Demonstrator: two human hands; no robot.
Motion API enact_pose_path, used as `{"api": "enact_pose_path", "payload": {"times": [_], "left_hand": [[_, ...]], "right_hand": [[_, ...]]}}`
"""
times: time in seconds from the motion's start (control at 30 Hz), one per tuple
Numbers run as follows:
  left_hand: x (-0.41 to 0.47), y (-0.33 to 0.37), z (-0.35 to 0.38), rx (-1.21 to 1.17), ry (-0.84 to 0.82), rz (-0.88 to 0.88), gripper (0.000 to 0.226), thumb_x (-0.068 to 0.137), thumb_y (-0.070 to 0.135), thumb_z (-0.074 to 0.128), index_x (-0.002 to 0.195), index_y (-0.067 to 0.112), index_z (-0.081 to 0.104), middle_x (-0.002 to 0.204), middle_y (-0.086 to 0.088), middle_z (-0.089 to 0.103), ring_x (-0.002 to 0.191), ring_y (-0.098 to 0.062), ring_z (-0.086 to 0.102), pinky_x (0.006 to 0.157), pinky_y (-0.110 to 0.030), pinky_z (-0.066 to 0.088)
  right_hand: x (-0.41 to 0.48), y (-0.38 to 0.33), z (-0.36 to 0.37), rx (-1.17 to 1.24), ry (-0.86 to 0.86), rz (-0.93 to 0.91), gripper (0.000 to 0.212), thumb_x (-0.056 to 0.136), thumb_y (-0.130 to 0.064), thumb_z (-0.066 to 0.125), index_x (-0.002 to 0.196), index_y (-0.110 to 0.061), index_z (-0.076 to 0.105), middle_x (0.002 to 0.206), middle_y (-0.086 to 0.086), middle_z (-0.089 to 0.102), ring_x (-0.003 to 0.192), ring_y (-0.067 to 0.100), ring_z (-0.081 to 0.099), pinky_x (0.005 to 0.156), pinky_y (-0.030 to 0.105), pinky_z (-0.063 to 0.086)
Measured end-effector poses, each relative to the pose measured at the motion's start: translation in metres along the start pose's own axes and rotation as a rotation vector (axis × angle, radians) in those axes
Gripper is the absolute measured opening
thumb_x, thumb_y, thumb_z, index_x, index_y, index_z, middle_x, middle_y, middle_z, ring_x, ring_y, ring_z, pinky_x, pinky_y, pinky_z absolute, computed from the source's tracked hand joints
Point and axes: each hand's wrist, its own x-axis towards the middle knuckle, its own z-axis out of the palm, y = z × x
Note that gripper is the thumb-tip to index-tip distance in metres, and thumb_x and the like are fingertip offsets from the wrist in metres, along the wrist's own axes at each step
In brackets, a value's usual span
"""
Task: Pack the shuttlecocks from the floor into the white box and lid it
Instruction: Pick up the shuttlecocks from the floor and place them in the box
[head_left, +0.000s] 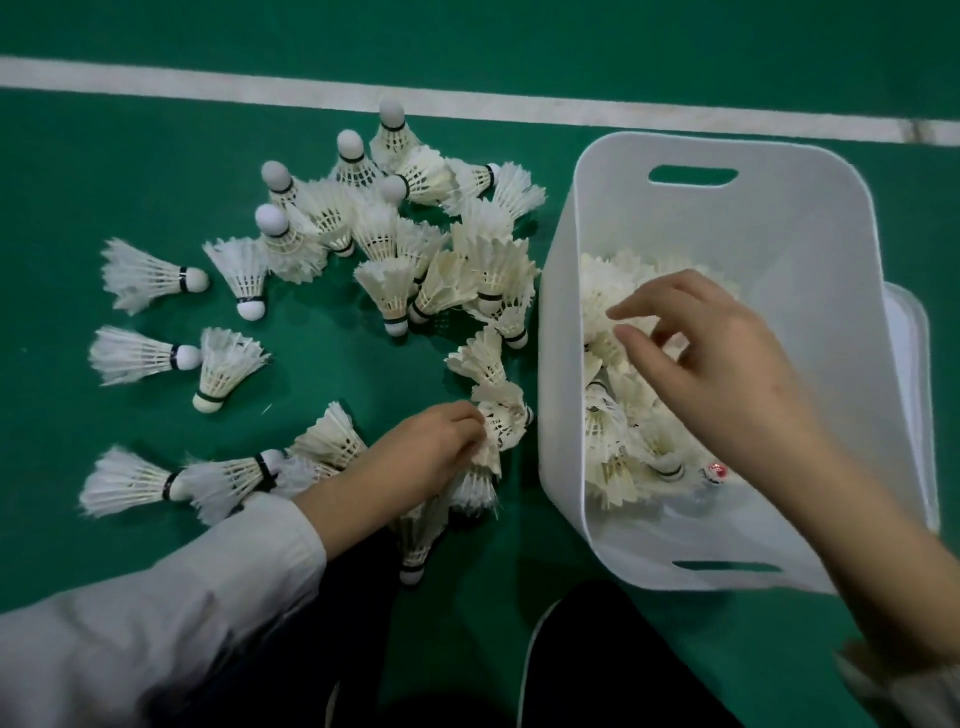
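- Shuttlecocks (363, 234): loose on the floor (78, 182), at 9 to 11 o'clock of the white box (810, 249); more are already inside it.
- Handling, my judgement: very light, with brittle, crushable feather skirts. Take them by the cork, or loosely round the skirt.
- My left hand (436, 441): fingers curled, pinching the skirt of one shuttlecock (501, 421) at the box's 8 o'clock.
- My right hand (717, 364): over the box, fingers loosely apart, holding nothing.

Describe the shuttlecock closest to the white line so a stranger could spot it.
Find the white line crossing the green floor. Just below it, left of the white box, a shuttlecock stands cork up. Other upright ones sit farther from the line.
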Motion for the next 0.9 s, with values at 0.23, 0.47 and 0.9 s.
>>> {"api": "enact_pose_path", "payload": {"times": [0.23, 0.47, 0.9], "left_hand": [[-0.015, -0.005, -0.025, -0.085, 0.129, 0.041, 0.03, 0.09, 0.028, 0.045, 0.09, 0.006, 0.065, 0.096, -0.004, 0.062, 0.083, -0.019, 0.061, 0.073, -0.029, 0.049], [-0.04, -0.006, -0.063, -0.204, 0.376, 0.02, 0.02, 0.089, 0.017, 0.052, 0.092, 0.002, 0.064, 0.095, -0.006, 0.062, 0.091, -0.009, 0.055, 0.083, -0.009, 0.038], [0.019, -0.082, -0.099, 0.108, 0.427, -0.209, 0.041, 0.095, 0.021, 0.049, 0.132, 0.003, 0.044, 0.133, -0.014, 0.046, 0.128, -0.025, 0.036, 0.103, -0.013, 0.011]], "right_hand": [[-0.004, -0.056, 0.02, 0.045, -0.226, -0.312, 0.022, 0.09, -0.027, 0.051, 0.106, -0.018, 0.063, 0.11, -0.004, 0.056, 0.078, 0.009, 0.059, 0.068, 0.023, 0.048], [0.02, -0.068, 0.071, -0.227, -0.549, -0.347, 0.04, 0.09, -0.03, 0.052, 0.127, -0.022, 0.043, 0.13, -0.003, 0.044, 0.112, 0.017, 0.051, 0.084, 0.029, 0.04], [0.051, -0.061, 0.087, -0.221, -0.378, -0.283, 0.022, 0.093, -0.019, 0.047, 0.097, -0.006, 0.065, 0.093, 0.008, 0.06, 0.088, 0.025, 0.058, 0.071, 0.027, 0.038]]}}
